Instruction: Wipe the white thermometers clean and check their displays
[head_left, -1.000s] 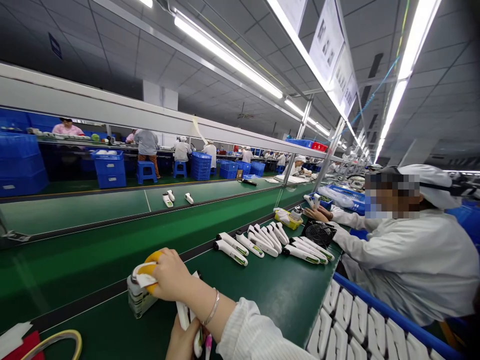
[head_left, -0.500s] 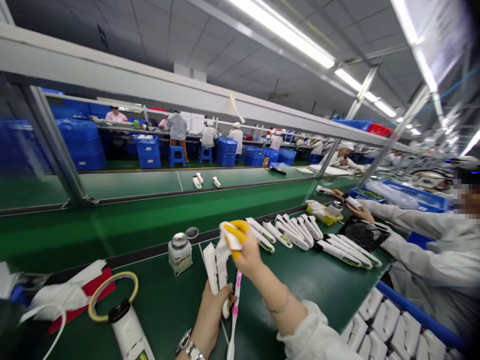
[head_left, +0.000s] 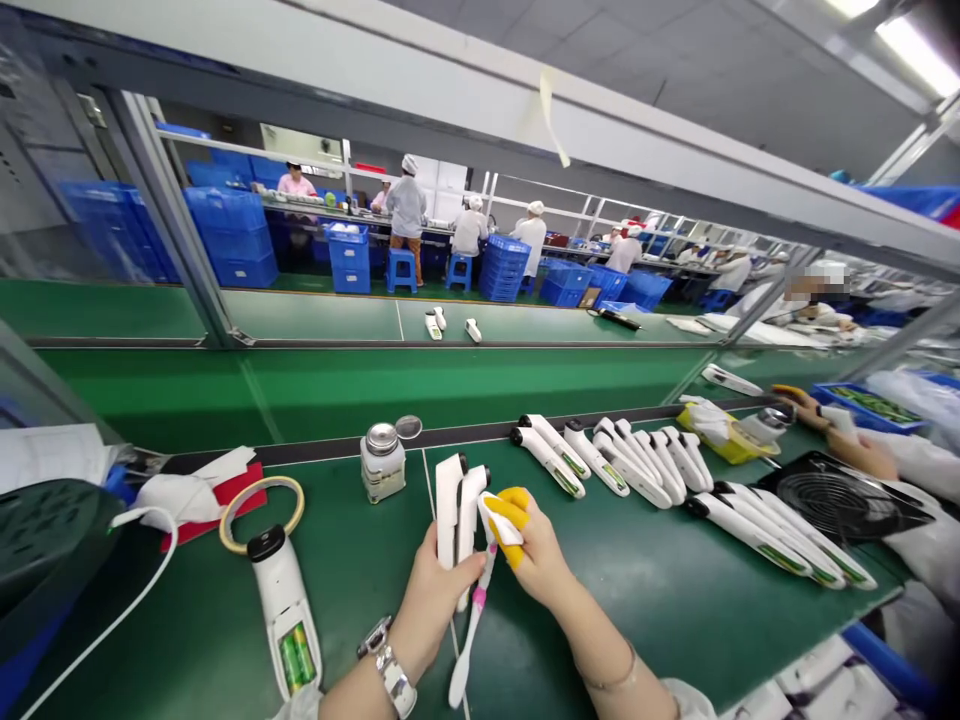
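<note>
Wiping step in hand. Left hand grips two white handheld units upright over the near bench, a pink toothbrush tucked beneath. Right hand, yellow finger cots pinching a white cloth, presses on the right unit. Solvent dispenser stands just beyond. Next, likely: stroke along the casing, steady grip.

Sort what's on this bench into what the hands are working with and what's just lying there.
In hand:
- left hand: two white devices, pink toothbrush
- right hand: white cloth, yellow finger cots

Lying about:
- metal-topped bottle
- tape ring
- open device showing batteries
- row of white devices
- black fan
</note>
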